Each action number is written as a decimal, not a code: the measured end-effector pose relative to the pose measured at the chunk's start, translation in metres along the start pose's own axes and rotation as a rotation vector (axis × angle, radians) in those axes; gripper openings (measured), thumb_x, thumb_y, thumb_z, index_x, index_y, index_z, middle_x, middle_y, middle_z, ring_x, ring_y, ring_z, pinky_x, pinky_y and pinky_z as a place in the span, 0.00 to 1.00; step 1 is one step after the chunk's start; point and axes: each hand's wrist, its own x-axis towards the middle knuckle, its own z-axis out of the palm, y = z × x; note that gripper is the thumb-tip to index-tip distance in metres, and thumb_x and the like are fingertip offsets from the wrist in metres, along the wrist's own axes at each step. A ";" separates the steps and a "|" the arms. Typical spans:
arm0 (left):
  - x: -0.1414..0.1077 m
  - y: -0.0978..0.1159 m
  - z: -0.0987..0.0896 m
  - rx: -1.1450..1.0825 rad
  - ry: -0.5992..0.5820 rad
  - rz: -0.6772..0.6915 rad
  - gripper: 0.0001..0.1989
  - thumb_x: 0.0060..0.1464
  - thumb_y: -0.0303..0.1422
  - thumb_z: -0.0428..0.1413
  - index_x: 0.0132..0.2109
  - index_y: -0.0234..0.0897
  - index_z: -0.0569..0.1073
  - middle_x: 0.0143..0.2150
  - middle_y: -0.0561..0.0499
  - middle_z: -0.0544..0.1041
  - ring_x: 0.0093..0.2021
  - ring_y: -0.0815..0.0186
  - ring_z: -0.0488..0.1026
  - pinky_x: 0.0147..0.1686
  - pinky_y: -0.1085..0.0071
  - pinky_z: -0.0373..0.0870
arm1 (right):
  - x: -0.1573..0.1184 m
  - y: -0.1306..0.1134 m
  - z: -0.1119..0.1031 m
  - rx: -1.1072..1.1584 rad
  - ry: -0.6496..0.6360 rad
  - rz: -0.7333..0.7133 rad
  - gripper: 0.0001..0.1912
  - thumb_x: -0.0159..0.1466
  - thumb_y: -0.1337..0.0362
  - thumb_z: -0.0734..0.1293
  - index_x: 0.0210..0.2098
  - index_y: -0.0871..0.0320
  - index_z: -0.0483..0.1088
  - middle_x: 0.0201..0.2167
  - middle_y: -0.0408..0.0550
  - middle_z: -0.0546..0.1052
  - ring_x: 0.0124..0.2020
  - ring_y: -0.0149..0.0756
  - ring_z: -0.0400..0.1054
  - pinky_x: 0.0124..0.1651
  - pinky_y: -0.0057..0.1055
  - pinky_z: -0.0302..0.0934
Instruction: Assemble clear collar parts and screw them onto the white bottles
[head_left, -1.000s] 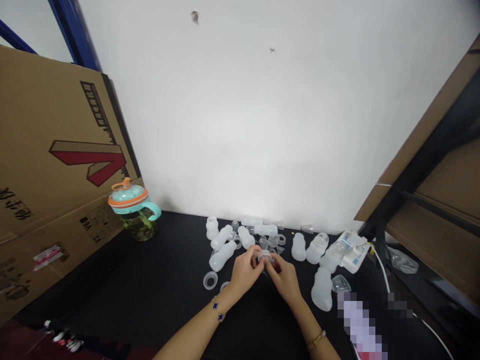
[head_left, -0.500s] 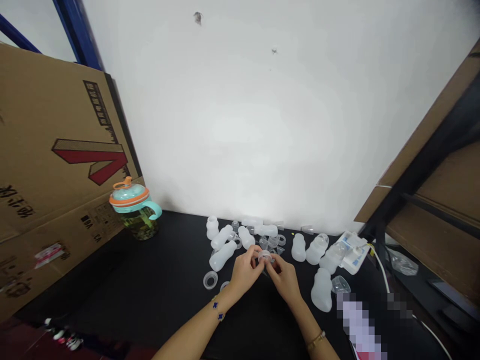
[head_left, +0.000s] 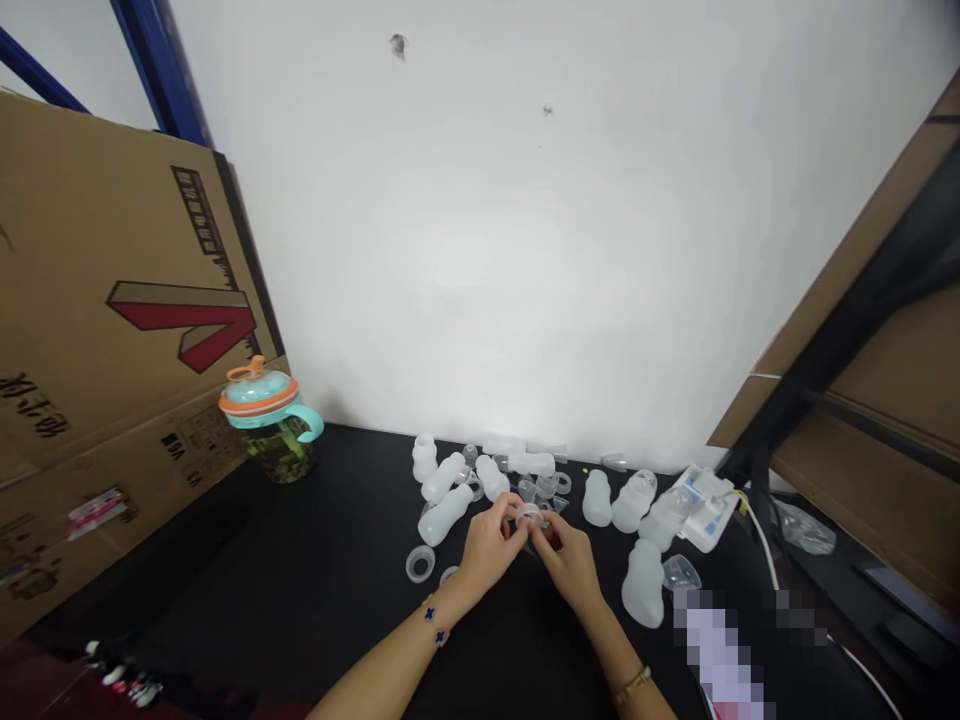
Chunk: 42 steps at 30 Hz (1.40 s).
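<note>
Between my fingertips, above the black table, is a small translucent ring (head_left: 529, 512). My left hand (head_left: 491, 545) pinches its left side, and my right hand (head_left: 566, 560) grips it from the right. What sits inside the ring is too small to make out. Beyond my hands lie frosted bottles (head_left: 446, 514) and a pile of clear caps and teats (head_left: 546, 485). A loose ring (head_left: 420, 564) rests to the left of my left wrist, with part of another ring (head_left: 448, 575) showing beside my left forearm.
More frosted bottles (head_left: 643, 583) and a clear cap (head_left: 682, 573) lie at the right, near a white box (head_left: 705, 508) with a cable. A jug with a turquoise handle (head_left: 277, 440) stands at the left by a large carton (head_left: 112, 250). A white wall (head_left: 480, 250) rises behind the table.
The view has tilted up very slightly. My hands hold the ring in nearly the same place and pose.
</note>
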 end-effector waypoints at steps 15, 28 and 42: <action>0.000 0.000 0.000 -0.074 -0.012 -0.010 0.06 0.57 0.32 0.54 0.43 0.40 0.72 0.26 0.59 0.73 0.22 0.71 0.66 0.26 0.76 0.59 | 0.000 0.003 0.001 0.009 -0.004 0.013 0.20 0.69 0.49 0.61 0.39 0.58 0.76 0.18 0.39 0.67 0.20 0.31 0.61 0.25 0.25 0.50; 0.001 -0.002 0.001 -0.094 -0.014 -0.021 0.06 0.58 0.33 0.54 0.43 0.40 0.72 0.25 0.59 0.72 0.22 0.71 0.66 0.25 0.76 0.58 | -0.001 0.003 0.001 -0.007 0.014 -0.006 0.20 0.69 0.49 0.61 0.39 0.58 0.77 0.17 0.39 0.67 0.19 0.30 0.61 0.24 0.25 0.50; 0.000 0.000 -0.002 -0.122 -0.043 0.007 0.08 0.59 0.34 0.54 0.46 0.40 0.71 0.27 0.56 0.76 0.22 0.69 0.68 0.25 0.75 0.60 | 0.000 0.001 0.004 -0.021 0.062 0.019 0.20 0.68 0.49 0.62 0.36 0.58 0.77 0.16 0.39 0.67 0.18 0.30 0.61 0.24 0.25 0.49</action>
